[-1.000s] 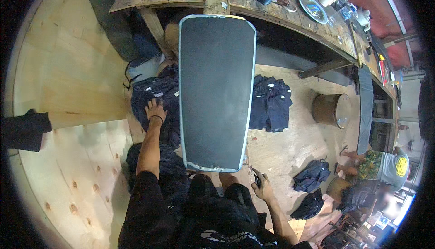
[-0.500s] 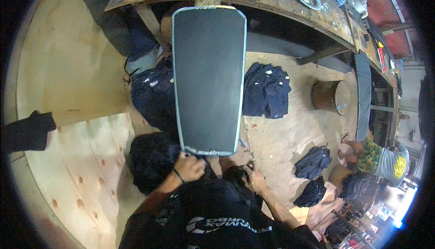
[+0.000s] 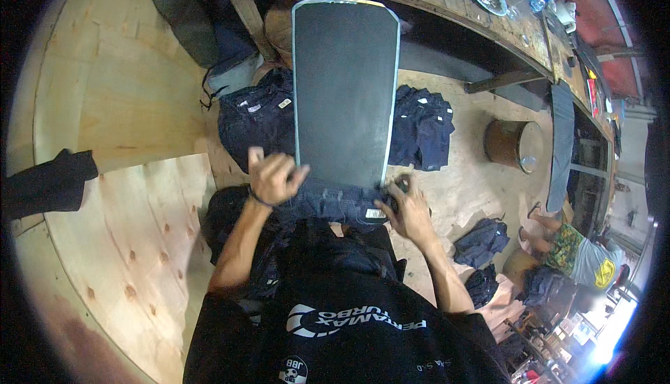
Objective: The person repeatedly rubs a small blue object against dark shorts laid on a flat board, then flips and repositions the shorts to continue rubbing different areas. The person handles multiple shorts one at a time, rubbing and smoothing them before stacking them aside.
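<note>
At frame centre, both hands pinch a dark garment (image 3: 335, 202) over the black board's (image 3: 345, 91) near end. Left hand (image 3: 274, 176) and right hand (image 3: 408, 209) grip opposite edges, seemingly keeping the cloth taut.

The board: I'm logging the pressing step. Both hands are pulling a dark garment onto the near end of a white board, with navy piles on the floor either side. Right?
Not quite: the head view shows the board is black with a pale edge, not white. The rest holds: the left hand and right hand pull a dark garment onto its near end, with navy piles on the floor either side.
</note>
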Available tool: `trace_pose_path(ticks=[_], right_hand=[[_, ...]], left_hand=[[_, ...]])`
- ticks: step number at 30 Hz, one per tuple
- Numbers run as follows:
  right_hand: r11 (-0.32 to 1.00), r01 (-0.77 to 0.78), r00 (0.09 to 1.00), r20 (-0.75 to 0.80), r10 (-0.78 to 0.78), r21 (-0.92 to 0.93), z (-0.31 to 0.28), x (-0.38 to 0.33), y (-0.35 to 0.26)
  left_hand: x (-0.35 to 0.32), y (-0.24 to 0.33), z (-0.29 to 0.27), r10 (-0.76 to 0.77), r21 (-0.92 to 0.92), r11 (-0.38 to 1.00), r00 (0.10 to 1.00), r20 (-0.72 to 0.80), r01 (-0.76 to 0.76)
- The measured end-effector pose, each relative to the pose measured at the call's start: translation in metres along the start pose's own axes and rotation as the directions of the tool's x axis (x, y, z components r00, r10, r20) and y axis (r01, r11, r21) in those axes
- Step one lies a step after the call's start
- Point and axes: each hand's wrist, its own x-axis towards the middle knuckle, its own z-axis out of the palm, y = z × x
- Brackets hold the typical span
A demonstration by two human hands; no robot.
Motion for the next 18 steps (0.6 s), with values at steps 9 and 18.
trace_pose_path(ticks=[9,18], right_hand=[[0.993,0.015,0.908,-0.417,0.034,0.114,0.002,0.01,0.018],[0.862,-0.139,0.904,-0.294,0.312,0.488,0.042,0.032,0.001]], left_hand=[[-0.046,0.001,0.031,-0.37,-0.053,0.926,0.926,0.08,0.374],[0.084,-0.06,0.071,-0.319,0.037,0.946,0.945,-0.066,0.322]])
